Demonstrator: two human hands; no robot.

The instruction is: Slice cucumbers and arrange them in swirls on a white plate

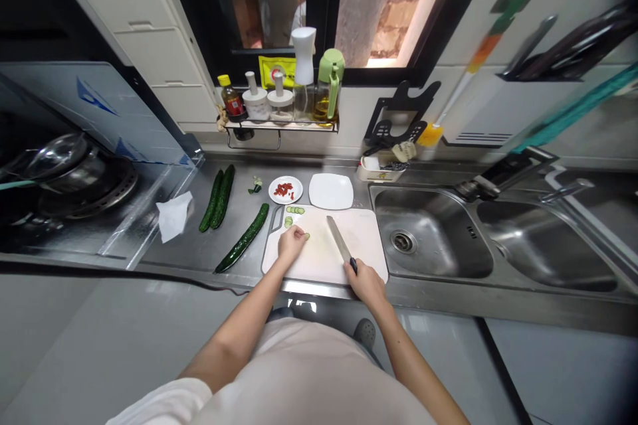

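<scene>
My right hand (367, 282) is wrapped round the dark handle of a kitchen knife (338, 238), its blade pointing away from me over the white cutting board (323, 269). On the board's left half, my left hand (292, 244) has its fingers drawn together, with a small green cucumber slice (307, 236) at the fingertips. Just beyond that hand lie more cucumber slices (296, 210), in a short row and a small cluster. A whole cucumber (242, 239) rests on the steel counter left of the board. Farther left, two more cucumbers (217, 199) lie side by side.
Behind the board stand a small plate (272, 198) of chopped red pieces and a white square plate (330, 190). Green scraps (256, 184) and a crumpled tissue (173, 216) lie leftward. A double sink (433, 232) adjoins the right side; a condiment rack (284, 125) hangs behind.
</scene>
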